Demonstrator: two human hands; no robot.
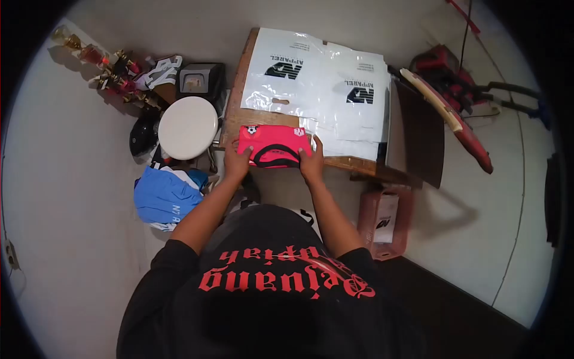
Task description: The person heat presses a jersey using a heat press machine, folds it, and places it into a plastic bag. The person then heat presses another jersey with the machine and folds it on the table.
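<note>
A folded pinkish-red jersey point(275, 139) with a black collar and small badges is held level at the table's near edge. My left hand point(238, 160) grips its left end, thumb on top and fingers underneath. On the opposite end, my right hand point(311, 160) holds it the same way, with some fingers raised beside the edge. Beyond the jersey, white plastic apparel bags point(281, 72) with black logos lie flat on the wooden table point(238, 122). Whether the jersey rests on the table or just above it, I cannot tell.
A round white stool point(188, 128) stands left of the table, with blue clothing point(164, 194) piled nearer me. Trophies point(116, 78) line the left wall. At right are a dark panel point(418, 131), a long red-and-cream object point(445, 113) and a pink basket point(387, 224) holding a bag.
</note>
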